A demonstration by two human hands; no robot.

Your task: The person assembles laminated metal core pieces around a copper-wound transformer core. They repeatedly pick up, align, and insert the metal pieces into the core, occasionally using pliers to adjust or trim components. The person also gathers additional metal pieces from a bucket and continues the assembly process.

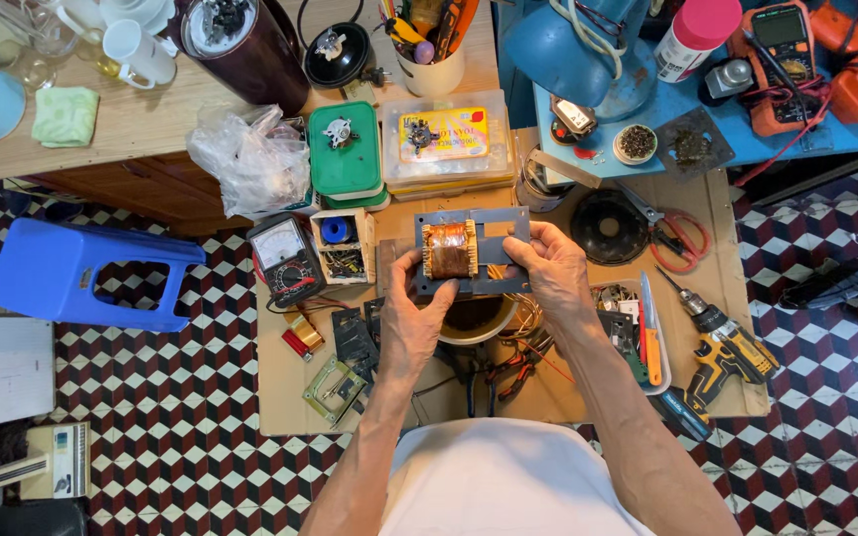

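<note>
I hold a transformer core point(471, 250) over the work board: a grey laminated steel frame with a copper-brown wound coil point(448, 249) on its left side. My left hand point(415, 318) grips the frame's lower left corner, thumb up beside the coil. Fingers of my right hand point(551, 266) pinch the frame's right side and its lower bar. The frame is held flat, facing the camera. Beneath it a round pot point(477, 323) with copper wire is partly hidden.
An analogue multimeter point(285, 258), a small box of parts point(343, 246), green and clear plastic boxes point(347, 151), red-handled scissors point(682, 241), an orange-handled knife point(650, 342), a yellow cordless drill point(725, 342) and a blue stool point(91, 275) surround the brown board point(717, 213) on the tiled floor.
</note>
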